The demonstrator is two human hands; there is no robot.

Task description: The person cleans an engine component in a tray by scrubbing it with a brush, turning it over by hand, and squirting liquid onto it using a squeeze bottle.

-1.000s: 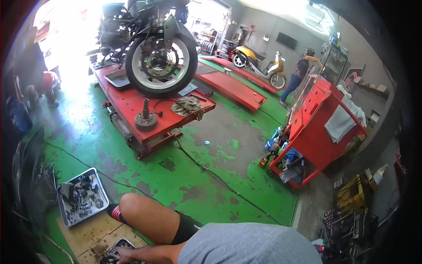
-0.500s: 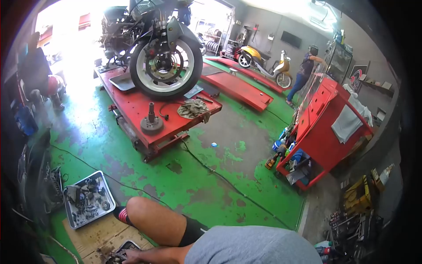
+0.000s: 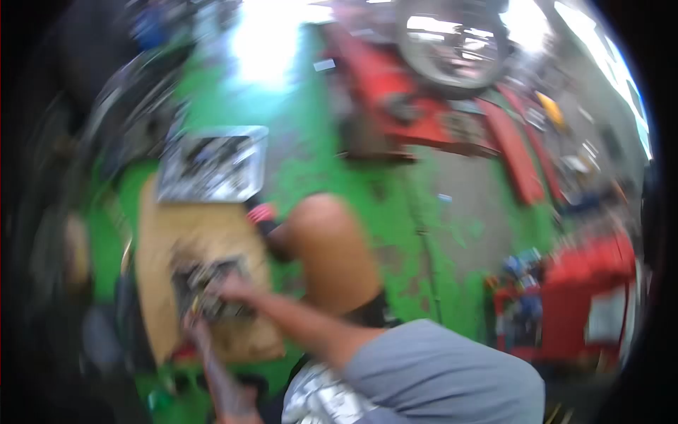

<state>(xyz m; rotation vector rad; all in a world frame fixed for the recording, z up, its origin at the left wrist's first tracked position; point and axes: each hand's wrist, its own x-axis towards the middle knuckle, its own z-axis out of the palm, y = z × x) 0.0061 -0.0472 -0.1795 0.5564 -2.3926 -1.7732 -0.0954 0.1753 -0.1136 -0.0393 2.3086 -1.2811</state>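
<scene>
Motion blur smears the whole view. My right hand [image 3: 232,288] reaches in over a small tray [image 3: 245,266] with dark, greasy metal parts [image 3: 212,300] in it; the fingers are at the parts, but their grip is not clear. At the tray's lower left edge is my left hand [image 3: 193,324], close to a thin yellowish streak I cannot identify. The small tray lies on a sheet of brown cardboard [image 3: 159,247] on the floor.
A larger silver tray [image 3: 259,166] of loose metal parts lies at the cardboard's far edge. Ahead stands a red lift table [image 3: 381,78] carrying a motorcycle wheel [image 3: 452,88]. A red tool cart [image 3: 558,318] is at right. A cable [image 3: 426,254] crosses the green floor.
My view has swung down and to the left. The small tray, mostly cut off before, now shows more fully, and my left hand has come into view beside it.
</scene>
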